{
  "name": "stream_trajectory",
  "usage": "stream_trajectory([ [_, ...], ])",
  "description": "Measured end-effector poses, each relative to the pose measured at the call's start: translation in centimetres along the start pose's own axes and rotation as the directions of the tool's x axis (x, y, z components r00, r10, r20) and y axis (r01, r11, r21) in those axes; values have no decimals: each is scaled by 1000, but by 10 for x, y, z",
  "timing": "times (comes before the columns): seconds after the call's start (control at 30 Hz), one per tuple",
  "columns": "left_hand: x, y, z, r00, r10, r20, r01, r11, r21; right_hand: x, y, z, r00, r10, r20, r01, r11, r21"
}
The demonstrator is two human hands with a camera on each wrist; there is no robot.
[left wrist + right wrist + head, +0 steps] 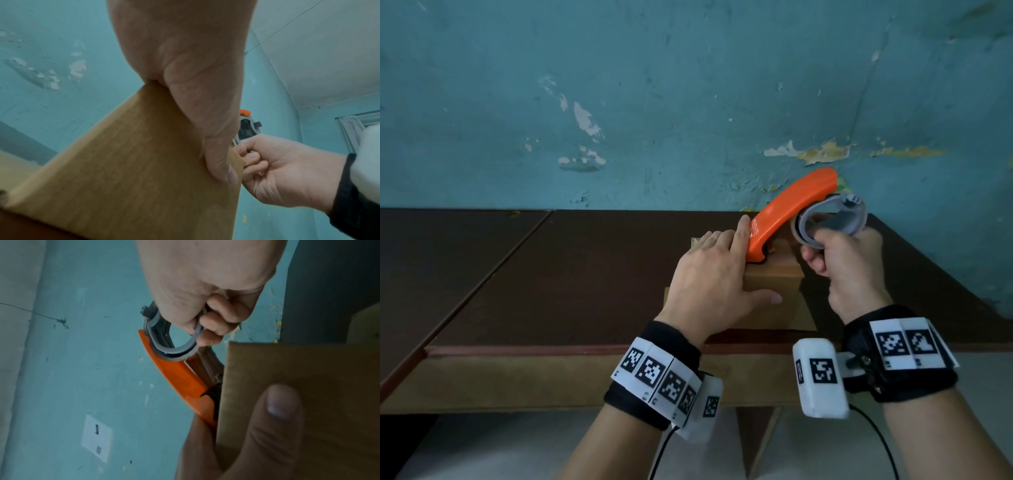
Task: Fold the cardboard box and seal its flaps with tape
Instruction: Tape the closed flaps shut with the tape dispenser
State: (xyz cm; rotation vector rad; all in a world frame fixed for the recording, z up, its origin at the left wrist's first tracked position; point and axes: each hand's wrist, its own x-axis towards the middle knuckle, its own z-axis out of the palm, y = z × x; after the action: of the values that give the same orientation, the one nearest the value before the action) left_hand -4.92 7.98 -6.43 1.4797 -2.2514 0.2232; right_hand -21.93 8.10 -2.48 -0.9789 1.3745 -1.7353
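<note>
A small brown cardboard box [774,284] stands on the dark table [585,274] near its front edge. My left hand [709,277] lies flat over the box top, and its thumb [216,129] presses the near side face [133,162]. My right hand [849,267] grips the grey ring handle [174,350] of an orange tape dispenser [791,212]. The dispenser's lower end sits on the box top beside my left fingertips, and its body tilts up to the right. In the right wrist view the dispenser [179,374] meets the box [298,366] edge; the tape itself is hard to see.
A loose flap [804,315] of cardboard lies flat on the table at the box's base. A peeling blue wall [688,102] rises right behind the table. The table's front edge [551,349] runs just under my wrists, with bare tabletop to the left.
</note>
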Motion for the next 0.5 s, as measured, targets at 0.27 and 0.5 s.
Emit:
stream_trajectory([
  [0.27, 0, 0, -3, 998, 15, 55, -16, 1000, 15, 14, -2, -27, 990, -38, -133, 31, 998, -56],
  [0.5, 0, 3, -5, 998, -9, 58, 9, 1000, 6, 16, 0, -28, 976, -204, -80, 174, 944, -280],
])
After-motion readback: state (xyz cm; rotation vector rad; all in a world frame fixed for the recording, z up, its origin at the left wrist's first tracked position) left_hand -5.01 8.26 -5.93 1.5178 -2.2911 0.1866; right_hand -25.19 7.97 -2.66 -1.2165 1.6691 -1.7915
